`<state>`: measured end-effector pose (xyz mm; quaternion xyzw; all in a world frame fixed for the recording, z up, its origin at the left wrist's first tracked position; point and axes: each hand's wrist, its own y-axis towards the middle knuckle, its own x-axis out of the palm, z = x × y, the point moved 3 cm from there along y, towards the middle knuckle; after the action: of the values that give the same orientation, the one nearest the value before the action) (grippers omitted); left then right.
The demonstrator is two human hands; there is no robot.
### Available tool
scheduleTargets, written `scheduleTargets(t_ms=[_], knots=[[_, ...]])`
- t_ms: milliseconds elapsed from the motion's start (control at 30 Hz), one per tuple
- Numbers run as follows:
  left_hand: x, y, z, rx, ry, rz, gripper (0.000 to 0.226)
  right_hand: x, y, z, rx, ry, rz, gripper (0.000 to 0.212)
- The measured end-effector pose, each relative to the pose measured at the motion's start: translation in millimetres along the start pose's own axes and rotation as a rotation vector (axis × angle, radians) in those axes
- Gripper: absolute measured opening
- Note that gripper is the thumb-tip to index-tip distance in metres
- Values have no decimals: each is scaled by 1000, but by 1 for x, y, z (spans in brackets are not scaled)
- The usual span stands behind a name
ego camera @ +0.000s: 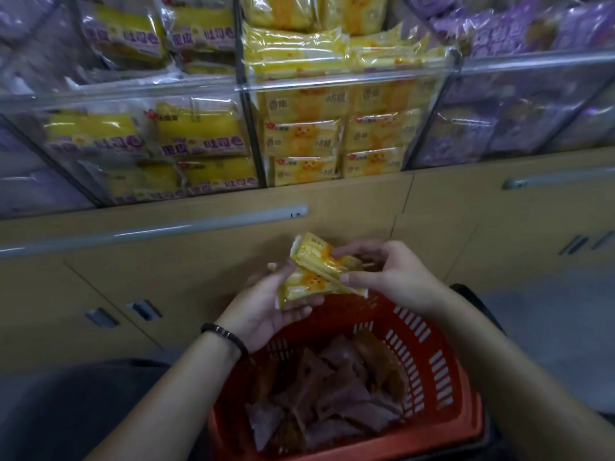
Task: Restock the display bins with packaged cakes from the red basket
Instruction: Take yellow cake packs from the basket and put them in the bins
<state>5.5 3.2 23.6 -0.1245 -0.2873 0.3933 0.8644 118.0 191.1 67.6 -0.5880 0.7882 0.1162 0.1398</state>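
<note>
Above the red basket (429, 364) I hold two yellow packaged cakes (314, 272), stacked at an angle. My left hand (266, 304) cups the lower pack from beneath, thumb on its near edge. My right hand (389, 274) pinches the upper pack between fingers and thumb. The basket holds several purple and orange-brown packs (336, 390). Straight ahead, the clear display bin (342, 84) is stacked with matching yellow cakes.
A bin of yellow toast packs (186, 141) stands left of the yellow cake bin, and purple-pack bins (519, 104) to the right. Below them runs a tan cabinet (166, 261) with a grey rail and recessed handles. Grey floor lies at right.
</note>
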Motion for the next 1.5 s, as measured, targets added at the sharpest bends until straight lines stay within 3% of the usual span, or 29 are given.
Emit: scheduleTargets(t_ms=[67,167,267,300,400,500,633,767,867,1000,1067,1167,1267,1367,1500], knots=[[1,1,3,38,2,-14,59,4,1,3,9,79,12,22],[3,0,4,76,9,-11,59,0,4,4,27,-14,64,23],[11,-1,1,112,-47,52,37,-1,3,4,81,-216,45,61],[13,-1,1,128,-50,82,30,0,3,3,98,-235,23,63],[18,-2,1,154,-52,119,32,2,2,-2,96,-191,-46,44],[18,0,2,155,-67,159,36,-2,1,-7,87,-165,11,30],[15,3,6,177,-119,152,34,-12,1,1,230,358,213,29],[12,3,10,274,12,132,17,-15,3,11,332,730,225,35],[9,8,13,278,-17,153,19,-10,0,12,356,808,198,47],[8,10,16,153,-126,96,47,0,-1,5,339,799,164,50],[12,6,17,149,-31,94,50,7,-1,3,332,817,183,51],[16,-4,20,206,217,179,57,18,-2,-5,272,749,222,53],[20,-16,28,231,363,56,75,19,-7,-19,166,582,377,44],[25,-30,41,359,626,66,54,19,-11,-33,58,237,485,51],[38,-49,61,482,683,134,42,21,-22,-54,-214,-116,588,87]])
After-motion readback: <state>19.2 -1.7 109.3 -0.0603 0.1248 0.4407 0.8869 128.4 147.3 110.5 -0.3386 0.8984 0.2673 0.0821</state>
